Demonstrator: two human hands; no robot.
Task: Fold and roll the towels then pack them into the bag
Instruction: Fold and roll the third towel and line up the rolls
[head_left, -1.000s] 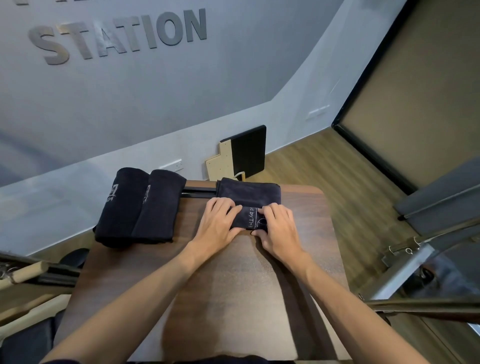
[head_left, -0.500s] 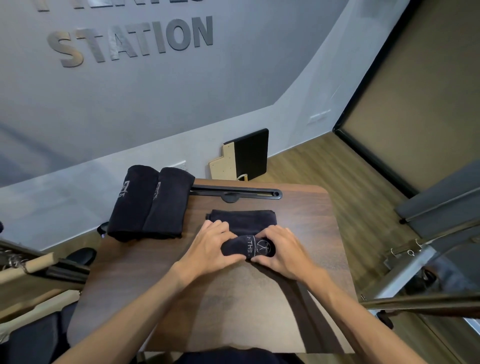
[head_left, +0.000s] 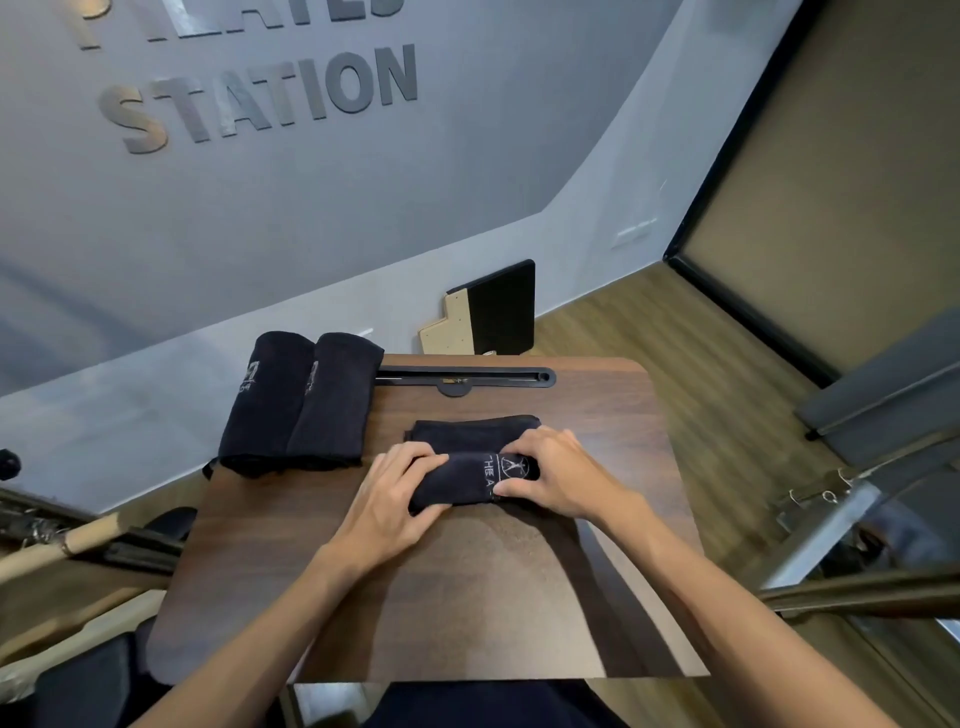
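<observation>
The dark brown wood-grain tabletop serves as the flat working surface; its near half carries only the forearms, which reach forward from the bottom edge of the view.

The left hand grips the left end of the dark navy terry towel, fingers curled over the top of the roll and thumb at its near side. The right hand grips the right end the same way, fingertips hooked over the far side of the roll, thumb pressing the near edge just beside the white printed logo. Holding both ends likely keeps the roll even in width and prevents it from loosening.

The rolled portion lies across the table's middle. Beyond it, a flat, unrolled strip of the same towel extends toward the far edge. Judgement: rolling is in progress, with that strip left to wind in.

Farther back on the left, two finished dark rolled towels lie side by side, touching, at the table's far left corner, probably staged clear of the work zone for packing. A black slotted metal rail runs along the far edge.

No bag can be identified in view.

Behind the table, a black-and-plywood board leans against the grey wall.
</observation>
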